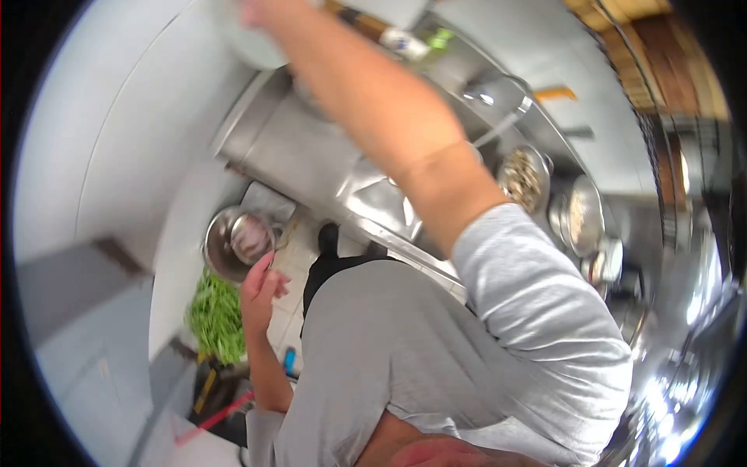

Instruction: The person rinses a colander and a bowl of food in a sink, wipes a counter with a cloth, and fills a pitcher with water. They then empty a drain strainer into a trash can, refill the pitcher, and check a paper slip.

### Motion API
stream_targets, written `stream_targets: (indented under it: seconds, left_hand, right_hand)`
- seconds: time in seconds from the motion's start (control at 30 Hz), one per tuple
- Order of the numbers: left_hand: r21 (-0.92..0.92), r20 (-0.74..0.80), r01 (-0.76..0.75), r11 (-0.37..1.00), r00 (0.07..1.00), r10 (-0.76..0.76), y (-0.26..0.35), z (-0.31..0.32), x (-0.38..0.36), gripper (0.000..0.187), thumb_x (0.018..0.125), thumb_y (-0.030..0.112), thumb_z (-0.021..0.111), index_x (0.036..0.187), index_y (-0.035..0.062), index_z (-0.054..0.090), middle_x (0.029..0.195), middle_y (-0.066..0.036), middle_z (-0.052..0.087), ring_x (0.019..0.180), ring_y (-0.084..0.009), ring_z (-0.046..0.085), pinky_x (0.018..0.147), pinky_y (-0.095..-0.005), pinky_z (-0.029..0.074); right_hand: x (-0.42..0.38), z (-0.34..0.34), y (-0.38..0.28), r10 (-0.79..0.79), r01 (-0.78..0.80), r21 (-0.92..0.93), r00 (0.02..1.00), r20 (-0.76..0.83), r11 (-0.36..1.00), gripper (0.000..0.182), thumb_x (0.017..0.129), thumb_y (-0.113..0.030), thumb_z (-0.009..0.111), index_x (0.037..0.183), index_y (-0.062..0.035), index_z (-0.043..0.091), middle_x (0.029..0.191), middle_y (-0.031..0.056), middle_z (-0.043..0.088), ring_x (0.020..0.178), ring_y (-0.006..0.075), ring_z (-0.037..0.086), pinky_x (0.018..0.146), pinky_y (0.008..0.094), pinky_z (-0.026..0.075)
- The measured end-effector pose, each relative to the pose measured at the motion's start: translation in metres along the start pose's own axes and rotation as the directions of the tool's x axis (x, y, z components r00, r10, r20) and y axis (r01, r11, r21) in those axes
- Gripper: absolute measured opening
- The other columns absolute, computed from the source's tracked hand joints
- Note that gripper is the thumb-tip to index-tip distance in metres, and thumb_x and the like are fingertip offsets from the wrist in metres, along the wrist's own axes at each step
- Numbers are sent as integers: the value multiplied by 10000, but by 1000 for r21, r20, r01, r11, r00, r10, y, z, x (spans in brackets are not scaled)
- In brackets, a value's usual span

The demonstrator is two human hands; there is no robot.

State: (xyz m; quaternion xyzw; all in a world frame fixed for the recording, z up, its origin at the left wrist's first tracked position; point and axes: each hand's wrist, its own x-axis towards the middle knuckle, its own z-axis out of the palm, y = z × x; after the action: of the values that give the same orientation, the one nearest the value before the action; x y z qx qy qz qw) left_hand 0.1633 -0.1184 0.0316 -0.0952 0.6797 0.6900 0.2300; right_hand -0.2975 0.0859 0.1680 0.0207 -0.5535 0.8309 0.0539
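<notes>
My left hand hangs low on the left, its fingers loosely bent and apart. A thin dark line shows by its fingertip, too small to name. Just beyond it is a steel bowl with a pale pinkish thing in it. A heap of green leafy vegetables lies beside that bowl. My right arm reaches across the steel counter to the top edge, where my right hand is blurred and mostly cut off. Near it is a whitish, round, blurred thing; whether the hand holds it is not visible.
The steel counter runs along the wall. On the right stand a bowl of pale brown pieces, another steel bowl and a steel ladle-like utensil. An orange-handled tool lies behind. Tiled floor shows below.
</notes>
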Motion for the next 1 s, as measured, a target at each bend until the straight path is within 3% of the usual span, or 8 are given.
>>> stream_targets:
  seconds: [0.1, 0.27, 0.3, 0.4, 0.53, 0.67, 0.83, 1.0]
  left_hand:
    - [9, 66, -15, 1000, 998, 14, 12, 5, 20, 412, 983, 137, 543, 1368, -8, 518, 869, -38, 682, 684, -61, 563, 644, -207, 454]
    - [28, 201, -26, 999, 979, 20, 25, 22, 52, 412, 993, 146, 541, 1371, -12, 508, 895, -38, 677, 698, -51, 550, 648, -200, 444]
    - [16, 229, -27, 1000, 973, 23, 31, 33, 57, 415, 993, 146, 540, 1374, -15, 503, 907, -41, 677, 704, -52, 552, 649, -202, 446]
    - [42, 308, -76, 996, 949, 59, 40, 61, 86, 414, 1010, 166, 512, 1376, -28, 488, 950, -60, 678, 773, -80, 596, 685, -214, 467]
    - [103, 512, -170, 980, 854, 95, 68, 181, 149, 433, 1040, 275, 468, 1349, -27, 506, 977, -84, 682, 878, -135, 640, 756, -271, 501]
    - [82, 677, 16, 997, 733, -67, 63, 320, 243, 477, 1034, 387, 469, 1313, 4, 530, 1104, -91, 667, 983, -179, 644, 835, -325, 514]
    - [12, 764, 353, 936, 600, -236, 56, 475, 326, 438, 1028, 385, 479, 1211, -3, 569, 1081, -88, 668, 959, -203, 656, 821, -332, 530]
    - [217, 807, 341, 915, 464, -364, 56, 521, 341, 337, 998, 310, 568, 1104, -5, 625, 906, -59, 664, 832, -197, 660, 738, -340, 554]
  right_hand:
    - [-104, -5, -80, 155, -176, -450, 984, -84, 875, 280, 823, -194, 691, 746, 66, 622, 671, 122, 569, 654, 261, 579, 659, 434, 509]
    - [-219, -107, -17, -117, 312, -791, 948, 296, 526, 251, 803, -242, 760, 823, -7, 673, 777, 130, 672, 746, 129, 608, 694, 325, 500]
    - [-255, -145, 16, -8, 53, -496, 996, 93, 867, 238, 842, -200, 756, 974, -9, 706, 894, 82, 713, 832, 136, 653, 799, 286, 516]
    - [-321, -274, 3, 426, -460, -45, 851, -309, 887, 205, 901, -88, 660, 1038, 62, 682, 962, 148, 716, 881, 235, 701, 779, 342, 589]
    - [-333, -467, -17, 336, -90, 352, 582, -740, 932, 227, 932, -67, 505, 1038, 105, 607, 1069, 241, 677, 967, 315, 688, 867, 432, 582]
    - [-333, -494, -41, 403, -101, 569, 805, -436, 816, 323, 996, -151, 425, 1085, 123, 572, 1109, 276, 658, 984, 368, 684, 903, 467, 573]
    - [-351, -441, -54, 167, -180, 47, 738, -654, 982, 297, 938, -202, 540, 940, 72, 654, 923, 251, 684, 816, 356, 708, 780, 451, 583]
    - [-424, -438, -10, -247, -417, -736, 756, -607, 533, 181, 831, -195, 640, 725, -71, 719, 662, 130, 663, 685, 243, 684, 683, 382, 534]
